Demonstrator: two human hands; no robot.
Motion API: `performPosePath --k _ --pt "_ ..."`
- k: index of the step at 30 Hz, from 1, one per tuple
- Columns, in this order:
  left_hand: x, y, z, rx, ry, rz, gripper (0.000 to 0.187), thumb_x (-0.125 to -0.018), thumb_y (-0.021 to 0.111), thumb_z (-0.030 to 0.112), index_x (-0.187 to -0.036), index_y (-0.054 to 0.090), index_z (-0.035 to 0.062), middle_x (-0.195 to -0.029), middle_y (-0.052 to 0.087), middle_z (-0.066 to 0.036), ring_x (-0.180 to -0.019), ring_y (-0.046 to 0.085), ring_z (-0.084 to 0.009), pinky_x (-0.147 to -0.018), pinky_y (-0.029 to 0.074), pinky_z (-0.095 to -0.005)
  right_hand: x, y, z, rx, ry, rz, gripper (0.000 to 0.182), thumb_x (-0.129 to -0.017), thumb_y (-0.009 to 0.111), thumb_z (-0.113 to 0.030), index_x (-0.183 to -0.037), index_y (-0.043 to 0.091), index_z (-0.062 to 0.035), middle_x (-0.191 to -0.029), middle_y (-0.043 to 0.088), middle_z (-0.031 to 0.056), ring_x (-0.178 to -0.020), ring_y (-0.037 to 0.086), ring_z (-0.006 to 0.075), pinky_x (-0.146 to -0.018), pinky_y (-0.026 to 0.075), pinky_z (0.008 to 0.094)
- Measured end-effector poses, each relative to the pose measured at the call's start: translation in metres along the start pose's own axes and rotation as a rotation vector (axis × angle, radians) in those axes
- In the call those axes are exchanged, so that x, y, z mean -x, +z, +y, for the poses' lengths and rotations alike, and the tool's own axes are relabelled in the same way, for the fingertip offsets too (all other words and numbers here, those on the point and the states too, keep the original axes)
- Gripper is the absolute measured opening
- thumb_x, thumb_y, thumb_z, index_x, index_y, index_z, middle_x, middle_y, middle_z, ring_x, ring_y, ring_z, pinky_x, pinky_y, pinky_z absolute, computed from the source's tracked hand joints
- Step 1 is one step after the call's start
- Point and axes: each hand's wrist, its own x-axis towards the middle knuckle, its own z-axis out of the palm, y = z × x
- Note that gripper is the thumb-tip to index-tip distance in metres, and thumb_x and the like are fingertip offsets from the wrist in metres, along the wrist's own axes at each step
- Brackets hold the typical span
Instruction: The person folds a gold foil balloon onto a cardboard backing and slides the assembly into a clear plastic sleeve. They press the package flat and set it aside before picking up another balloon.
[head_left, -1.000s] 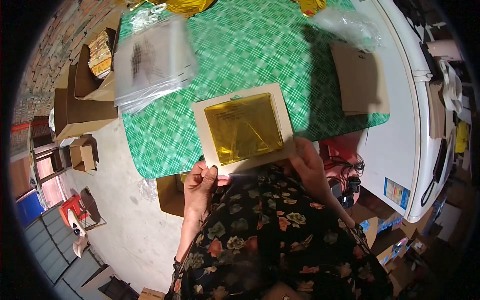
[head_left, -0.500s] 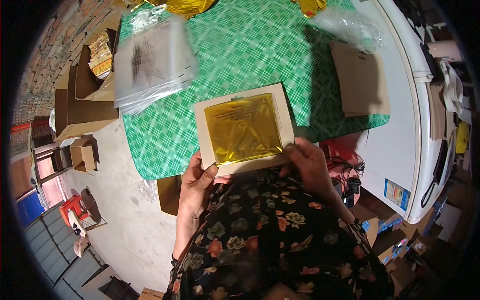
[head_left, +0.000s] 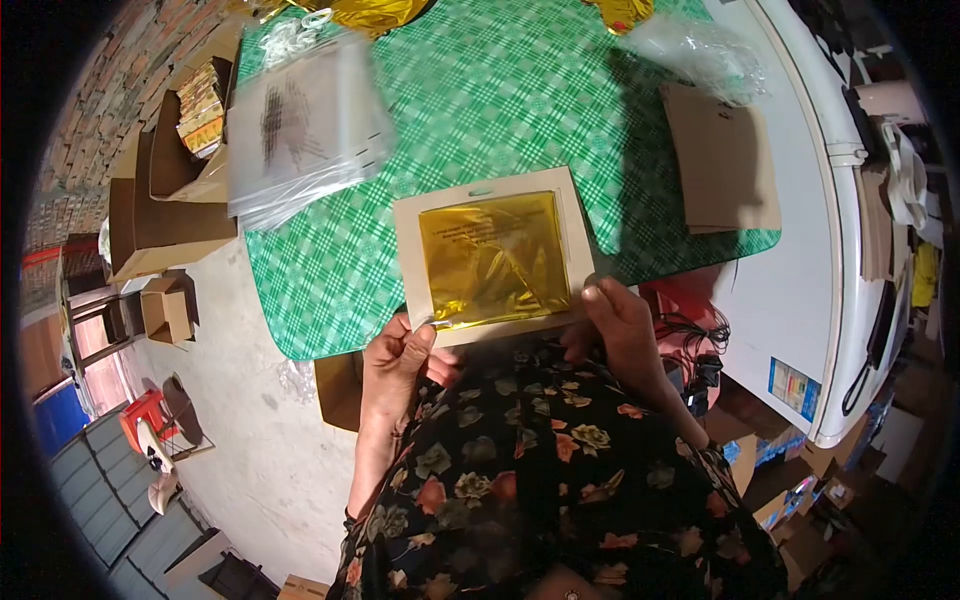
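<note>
A pale cardboard card (head_left: 408,235) with a hang slot at its top is held over the near edge of the table. On its face lies a folded, shiny gold plastic film packet (head_left: 490,255) with small dark print. My left hand (head_left: 400,355) pinches the card's lower-left corner, thumb on top by the film's corner and fingers underneath. My right hand (head_left: 622,322) is at the lower-right edge, its thumb raised off the face and apart from the curled fingers, which are partly hidden in shadow.
A green checked tablecloth (head_left: 470,110) covers the table. Clear plastic bags (head_left: 320,120) are stacked at left, brown cards (head_left: 725,170) at right beside crumpled clear plastic (head_left: 700,55). Gold film (head_left: 380,12) lies at the back. Open cardboard boxes (head_left: 165,230) stand left; a white fridge (head_left: 770,290) lies right.
My right thumb has come off the card's lower-right corner. The card has shifted slightly right, and the film sits lower on it, showing the hang slot. My left hand keeps its pinch.
</note>
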Motion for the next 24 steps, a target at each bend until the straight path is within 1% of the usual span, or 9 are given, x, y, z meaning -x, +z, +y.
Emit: performPosePath --k 4,5,7,9,13,15,19,22,24 --pt "-0.001 0.004 -0.005 -0.039 -0.054 0.023 0.028 -0.111 0.068 0.024 -0.124 0.061 -0.0002 -0.093 0.076 -0.01 -0.074 0.076 -0.0205 -0.068 0.063 -0.0314 -0.003 -0.002 0.008 0.119 -0.116 -0.058 0.021 -0.115 0.053 -0.017 -0.119 0.058 0.0024 -0.103 0.075 0.0175 -0.082 0.075 0.0198 -0.073 0.062 0.0317" --pt "0.0 0.006 -0.003 0.008 -0.056 0.003 0.027 -0.11 0.069 0.02 -0.125 0.06 0.0002 -0.098 0.076 -0.011 -0.076 0.076 -0.0206 -0.07 0.063 -0.0313 -0.002 -0.003 0.009 0.109 -0.126 -0.061 0.021 -0.114 0.055 -0.017 -0.12 0.059 0.0027 -0.104 0.075 0.0159 -0.085 0.076 0.0193 -0.076 0.062 0.0324" --pt "0.001 0.015 -0.001 0.008 -0.031 0.025 0.027 -0.109 0.069 0.015 -0.129 0.059 0.0004 -0.095 0.075 -0.011 -0.074 0.073 -0.0194 -0.07 0.06 -0.0303 0.0 -0.004 0.013 0.088 -0.146 -0.064 0.021 -0.113 0.059 -0.015 -0.121 0.06 0.0034 -0.105 0.076 0.0129 -0.092 0.076 0.0183 -0.083 0.062 0.0337" --pt "-0.001 0.015 0.001 -0.012 -0.021 0.026 0.022 -0.108 0.068 0.008 -0.127 0.059 0.0009 -0.096 0.075 -0.01 -0.077 0.072 -0.0182 -0.071 0.058 -0.0295 0.002 0.0 0.009 0.017 -0.127 -0.036 0.02 -0.113 0.058 -0.014 -0.122 0.061 0.0035 -0.105 0.076 0.0129 -0.092 0.076 0.0182 -0.082 0.062 0.0324" --pt "-0.007 0.014 0.001 -0.071 -0.009 0.014 0.018 -0.109 0.069 0.013 -0.119 0.061 0.0005 -0.097 0.076 -0.011 -0.079 0.074 -0.0175 -0.072 0.06 -0.0296 -0.001 -0.003 0.007 0.039 -0.11 -0.003 0.018 -0.114 0.053 -0.012 -0.121 0.06 0.0029 -0.11 0.075 0.0168 -0.091 0.076 0.0213 -0.081 0.062 0.0337" --pt "-0.01 0.012 -0.005 -0.07 0.02 0.001 0.021 -0.109 0.07 0.017 -0.115 0.061 -0.0001 -0.098 0.077 -0.011 -0.081 0.077 -0.0176 -0.074 0.063 -0.03 -0.001 0.0 0.007 0.036 -0.132 0.038 0.018 -0.114 0.054 -0.014 -0.118 0.061 0.0023 -0.103 0.076 0.0153 -0.087 0.076 0.0206 -0.078 0.062 0.0332" --pt "-0.017 0.017 -0.002 -0.121 0.061 0.035 0.021 -0.11 0.07 0.02 -0.108 0.063 -0.0003 -0.091 0.077 -0.01 -0.075 0.075 -0.0156 -0.068 0.062 -0.0281 -0.007 0.0 0.015 0.025 -0.197 0.097 0.019 -0.114 0.056 -0.016 -0.111 0.063 0.0011 -0.089 0.075 0.0116 -0.075 0.075 0.0189 -0.068 0.06 0.0313" --pt "-0.021 0.028 0.006 -0.152 0.069 0.086 0.023 -0.111 0.069 0.023 -0.104 0.065 0.0003 -0.084 0.076 -0.009 -0.069 0.073 -0.014 -0.063 0.059 -0.0272 -0.013 -0.003 0.021 0.03 -0.245 0.117 0.019 -0.113 0.06 -0.019 -0.109 0.063 -0.0011 -0.086 0.075 0.0109 -0.07 0.073 0.0182 -0.063 0.058 0.0292" --pt "-0.024 0.037 0.015 -0.197 0.066 0.126 0.026 -0.111 0.068 0.025 -0.102 0.066 0.0009 -0.081 0.075 -0.009 -0.066 0.072 -0.0132 -0.059 0.058 -0.0268 -0.018 -0.001 0.013 0.135 -0.266 0.202 0.024 -0.111 0.065 -0.024 -0.102 0.061 -0.0016 -0.082 0.076 0.0128 -0.069 0.074 0.0178 -0.061 0.058 0.0324"
